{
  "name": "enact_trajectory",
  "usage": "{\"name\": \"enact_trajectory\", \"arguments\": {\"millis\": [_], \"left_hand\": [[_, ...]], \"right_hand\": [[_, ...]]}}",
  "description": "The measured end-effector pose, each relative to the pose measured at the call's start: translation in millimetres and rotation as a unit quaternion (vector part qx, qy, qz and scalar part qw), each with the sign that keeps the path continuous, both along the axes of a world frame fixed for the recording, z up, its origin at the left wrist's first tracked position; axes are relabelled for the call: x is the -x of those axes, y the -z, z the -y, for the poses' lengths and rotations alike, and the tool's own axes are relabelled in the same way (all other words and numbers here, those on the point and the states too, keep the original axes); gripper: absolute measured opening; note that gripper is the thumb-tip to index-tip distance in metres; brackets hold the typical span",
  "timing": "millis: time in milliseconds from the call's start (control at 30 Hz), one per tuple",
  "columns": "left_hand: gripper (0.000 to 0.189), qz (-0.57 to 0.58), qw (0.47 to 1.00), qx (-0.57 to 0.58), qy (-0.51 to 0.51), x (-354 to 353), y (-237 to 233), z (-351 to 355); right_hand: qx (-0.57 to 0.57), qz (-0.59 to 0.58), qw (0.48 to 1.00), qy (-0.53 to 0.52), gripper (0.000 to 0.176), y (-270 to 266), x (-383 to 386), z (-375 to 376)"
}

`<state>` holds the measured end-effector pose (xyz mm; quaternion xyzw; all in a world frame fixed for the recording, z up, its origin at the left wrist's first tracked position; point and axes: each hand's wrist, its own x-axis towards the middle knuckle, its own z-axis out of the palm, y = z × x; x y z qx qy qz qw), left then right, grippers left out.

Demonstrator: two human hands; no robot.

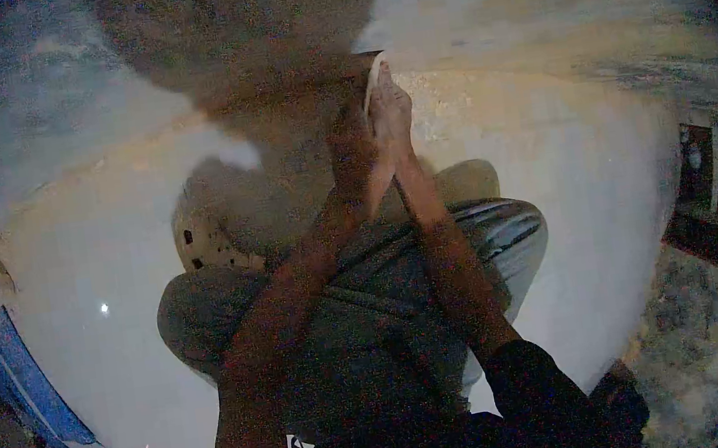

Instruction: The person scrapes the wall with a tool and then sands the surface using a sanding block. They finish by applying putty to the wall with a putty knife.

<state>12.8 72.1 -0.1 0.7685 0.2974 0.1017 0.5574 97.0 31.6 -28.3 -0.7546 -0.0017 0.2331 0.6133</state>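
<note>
My right hand (394, 111) is raised at the upper middle, its fingers closed and pointing up the view. Along its left side runs a narrow pale strip (373, 83), thin and slightly curved; its kind is too blurred to tell. My left hand (352, 145) presses close beside the right one, mostly in dark shadow. Its fingers look closed, but what lies between the two palms is hidden. Both forearms meet over my crossed legs (363, 323) in grey trousers.
I sit on a broad white surface (126, 381). A stained wall (530, 11) rises ahead, with a large shadow over it. Blue material (30, 380) lies along the left edge. At the right are a rough floor patch (700, 333) and a dark opening (696, 166).
</note>
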Motion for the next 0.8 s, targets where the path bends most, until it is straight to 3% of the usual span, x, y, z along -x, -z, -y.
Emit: {"name": "enact_trajectory", "arguments": {"millis": [67,133,200,233,300,333,433,533,600,667,700,800], "left_hand": [[0.043,0.150,0.987,0.002,-0.059,4.8,-20.1,-0.5],[0.043,0.163,0.984,-0.026,-0.071,5.1,-11.7,3.6],[0.043,0.178,0.979,-0.055,-0.083,2.4,-8.4,5.1],[0.043,0.128,0.990,0.013,-0.062,1.1,-8.3,3.7],[0.044,0.077,0.993,0.080,-0.041,1.7,-10.0,4.0],[0.044,0.116,0.991,0.034,-0.058,4.3,-11.7,6.6],[0.045,0.156,0.986,-0.011,-0.063,6.2,-11.6,6.3],[0.044,0.145,0.988,-0.016,-0.046,0.7,14.1,12.1],[0.043,0.129,0.991,-0.021,-0.042,0.8,26.6,17.1],[0.041,0.171,0.981,-0.054,-0.073,3.4,-7.9,9.2],[0.040,0.185,0.977,-0.065,-0.083,3.8,-22.8,5.1],[0.037,0.171,0.983,-0.018,-0.069,2.9,-43.5,-3.4]], "right_hand": [[-0.059,0.071,0.996,-0.020,0.051,-12.0,9.9,-4.5],[-0.117,0.141,0.982,-0.041,0.052,-38.1,22.0,-10.0],[-0.116,0.050,0.992,-0.001,0.051,-52.4,24.4,-11.4],[-0.116,0.020,0.993,0.013,0.051,-52.5,23.6,-10.7],[-0.057,0.111,0.992,-0.013,0.037,-34.9,17.1,-5.3],[-0.037,0.141,0.989,-0.021,0.033,-31.2,14.9,-4.0],[-0.054,0.056,0.997,-0.019,0.033,-41.5,16.0,-6.8],[-0.169,-0.077,0.982,0.045,0.034,-60.7,26.0,-16.2],[-0.162,-0.047,0.985,0.043,0.045,-48.2,22.0,-14.6],[-0.148,0.012,0.988,0.032,0.050,10.1,-2.4,-2.4],[-0.142,0.036,0.989,0.027,0.050,14.6,-3.1,-0.8],[-0.052,0.049,0.997,0.025,0.050,-32.0,13.8,-10.2]]}}
